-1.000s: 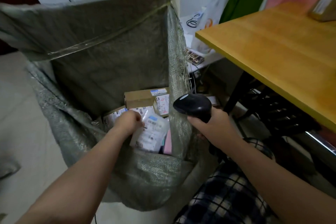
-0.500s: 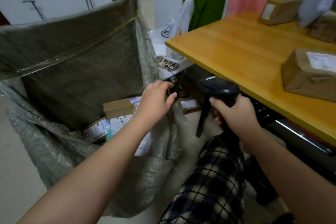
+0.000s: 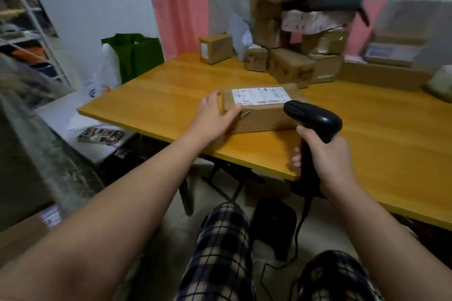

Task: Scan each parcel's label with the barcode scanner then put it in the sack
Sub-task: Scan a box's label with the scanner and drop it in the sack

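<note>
Near the front edge of the table [image 3: 151, 95], the parcel [image 3: 263, 117] is lying flat with its white label [image 3: 260, 96] facing up. The left hand [image 3: 215, 115] is gripping the parcel's left end, thumb lying along the near top edge just beside the label's corner, fingers wrapping the far corner. The right hand [image 3: 325, 154] is clenching the handle of the barcode scanner [image 3: 314, 116], whose head is hovering just beside the parcel's right end, pointing across it rather than down. Scanning well probably means tilting the head onto the barcode lines, keeping the thumb off the print and holding the box steady. The sack [image 3: 29, 115] is sitting at the left, well apart.
</note>
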Demonstrator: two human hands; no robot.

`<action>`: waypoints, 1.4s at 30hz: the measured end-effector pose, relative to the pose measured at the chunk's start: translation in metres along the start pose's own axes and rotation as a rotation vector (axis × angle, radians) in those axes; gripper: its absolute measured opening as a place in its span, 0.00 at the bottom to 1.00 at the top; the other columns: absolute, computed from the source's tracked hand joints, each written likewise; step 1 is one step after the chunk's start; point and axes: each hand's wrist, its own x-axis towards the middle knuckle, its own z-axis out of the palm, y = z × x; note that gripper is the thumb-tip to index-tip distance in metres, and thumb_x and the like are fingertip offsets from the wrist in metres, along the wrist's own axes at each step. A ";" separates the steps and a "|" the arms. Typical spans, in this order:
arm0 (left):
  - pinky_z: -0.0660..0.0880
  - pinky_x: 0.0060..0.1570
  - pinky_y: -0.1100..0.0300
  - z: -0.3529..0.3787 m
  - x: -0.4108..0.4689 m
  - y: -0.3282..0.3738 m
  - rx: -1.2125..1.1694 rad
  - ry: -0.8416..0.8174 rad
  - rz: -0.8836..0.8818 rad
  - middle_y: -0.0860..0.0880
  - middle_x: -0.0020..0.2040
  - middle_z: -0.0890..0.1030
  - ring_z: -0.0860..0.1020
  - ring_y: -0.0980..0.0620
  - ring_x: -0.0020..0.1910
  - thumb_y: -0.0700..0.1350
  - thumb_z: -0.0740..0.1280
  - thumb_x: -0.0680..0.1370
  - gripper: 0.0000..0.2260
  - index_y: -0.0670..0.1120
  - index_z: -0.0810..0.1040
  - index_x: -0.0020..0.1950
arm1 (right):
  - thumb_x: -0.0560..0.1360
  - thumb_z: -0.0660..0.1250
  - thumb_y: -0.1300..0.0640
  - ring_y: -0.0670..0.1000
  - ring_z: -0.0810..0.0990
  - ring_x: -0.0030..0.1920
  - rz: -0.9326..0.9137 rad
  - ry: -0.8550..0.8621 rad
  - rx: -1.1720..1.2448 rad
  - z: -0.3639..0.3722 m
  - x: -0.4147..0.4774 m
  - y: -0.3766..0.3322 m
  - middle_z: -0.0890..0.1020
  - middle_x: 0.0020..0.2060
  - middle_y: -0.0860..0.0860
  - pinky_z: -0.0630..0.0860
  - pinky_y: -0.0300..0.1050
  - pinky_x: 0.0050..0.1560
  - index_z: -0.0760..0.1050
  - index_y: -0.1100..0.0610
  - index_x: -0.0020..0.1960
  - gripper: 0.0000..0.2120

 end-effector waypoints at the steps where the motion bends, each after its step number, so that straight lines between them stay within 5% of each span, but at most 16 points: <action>1: 0.59 0.71 0.52 0.005 0.010 0.005 -0.034 -0.008 -0.023 0.42 0.75 0.60 0.61 0.44 0.73 0.59 0.63 0.78 0.34 0.44 0.56 0.77 | 0.76 0.69 0.55 0.53 0.78 0.27 0.013 0.019 0.024 -0.005 0.001 0.000 0.78 0.30 0.56 0.78 0.45 0.30 0.77 0.60 0.44 0.08; 5: 0.56 0.73 0.51 0.012 0.039 0.016 -0.075 -0.060 -0.037 0.45 0.78 0.54 0.57 0.46 0.76 0.55 0.64 0.79 0.34 0.48 0.52 0.79 | 0.76 0.69 0.54 0.53 0.80 0.30 0.077 0.033 0.150 -0.013 0.005 0.000 0.80 0.32 0.56 0.80 0.50 0.37 0.79 0.60 0.49 0.09; 8: 0.57 0.73 0.51 -0.001 0.055 0.016 -0.123 -0.237 -0.079 0.46 0.78 0.54 0.57 0.45 0.76 0.52 0.69 0.76 0.39 0.51 0.48 0.79 | 0.75 0.70 0.51 0.54 0.85 0.44 0.185 -0.013 0.320 -0.006 0.008 -0.003 0.85 0.44 0.57 0.83 0.52 0.43 0.79 0.61 0.55 0.15; 12: 0.61 0.71 0.45 -0.018 0.054 0.017 0.126 -0.415 -0.160 0.44 0.75 0.61 0.62 0.42 0.72 0.68 0.73 0.64 0.50 0.48 0.55 0.78 | 0.74 0.70 0.52 0.54 0.81 0.54 0.277 -0.063 0.496 0.013 0.007 -0.011 0.83 0.50 0.56 0.83 0.52 0.46 0.77 0.60 0.61 0.19; 15: 0.70 0.53 0.55 -0.014 0.033 0.016 0.033 -0.337 -0.159 0.47 0.60 0.74 0.73 0.48 0.57 0.63 0.71 0.71 0.31 0.44 0.71 0.65 | 0.75 0.69 0.53 0.51 0.82 0.51 0.270 -0.103 0.534 0.024 0.001 -0.011 0.86 0.40 0.49 0.80 0.57 0.55 0.78 0.59 0.59 0.15; 18: 0.68 0.42 0.55 -0.002 0.012 0.005 -0.181 -0.230 -0.218 0.48 0.47 0.75 0.71 0.51 0.44 0.58 0.70 0.74 0.18 0.46 0.69 0.50 | 0.76 0.69 0.53 0.52 0.84 0.52 0.242 -0.132 0.527 0.032 -0.004 -0.007 0.86 0.47 0.51 0.79 0.56 0.57 0.77 0.56 0.61 0.15; 22: 0.66 0.36 0.58 -0.005 -0.005 0.000 -0.569 -0.133 -0.353 0.48 0.39 0.75 0.72 0.50 0.38 0.53 0.68 0.77 0.13 0.49 0.67 0.42 | 0.77 0.68 0.53 0.50 0.85 0.48 0.173 -0.136 0.497 0.031 -0.008 -0.008 0.86 0.47 0.52 0.80 0.48 0.47 0.77 0.55 0.57 0.11; 25: 0.77 0.37 0.56 -0.019 -0.016 0.010 -0.781 -0.226 -0.418 0.48 0.42 0.80 0.78 0.49 0.43 0.54 0.65 0.78 0.09 0.50 0.72 0.49 | 0.76 0.68 0.52 0.52 0.85 0.50 0.131 -0.143 0.468 0.030 -0.010 -0.008 0.86 0.48 0.53 0.80 0.52 0.52 0.77 0.56 0.59 0.13; 29: 0.74 0.43 0.55 -0.038 -0.021 0.012 -0.744 -0.218 -0.254 0.50 0.35 0.79 0.77 0.53 0.34 0.47 0.70 0.76 0.13 0.46 0.70 0.55 | 0.77 0.68 0.54 0.51 0.85 0.48 0.087 -0.159 0.414 0.027 -0.012 -0.009 0.86 0.46 0.52 0.81 0.50 0.51 0.78 0.55 0.57 0.10; 34: 0.80 0.53 0.54 -0.047 -0.031 0.007 -0.631 -0.138 -0.078 0.43 0.48 0.80 0.81 0.51 0.47 0.40 0.73 0.73 0.25 0.51 0.64 0.64 | 0.76 0.69 0.53 0.48 0.84 0.40 -0.096 -0.056 0.216 0.016 -0.013 -0.016 0.83 0.32 0.46 0.80 0.44 0.42 0.79 0.54 0.47 0.05; 38: 0.79 0.50 0.59 -0.041 -0.036 -0.004 -0.557 -0.022 0.036 0.46 0.53 0.77 0.80 0.60 0.46 0.39 0.73 0.73 0.32 0.59 0.62 0.69 | 0.74 0.70 0.53 0.51 0.80 0.34 -0.312 -0.057 -0.044 0.014 -0.019 -0.021 0.79 0.30 0.48 0.77 0.48 0.37 0.78 0.53 0.41 0.05; 42: 0.77 0.42 0.70 -0.035 -0.036 -0.005 -0.511 0.069 0.094 0.44 0.57 0.74 0.78 0.72 0.41 0.38 0.72 0.74 0.33 0.53 0.60 0.74 | 0.74 0.70 0.54 0.46 0.78 0.27 -0.388 -0.060 -0.138 0.019 -0.027 -0.028 0.77 0.25 0.46 0.76 0.43 0.32 0.77 0.53 0.36 0.09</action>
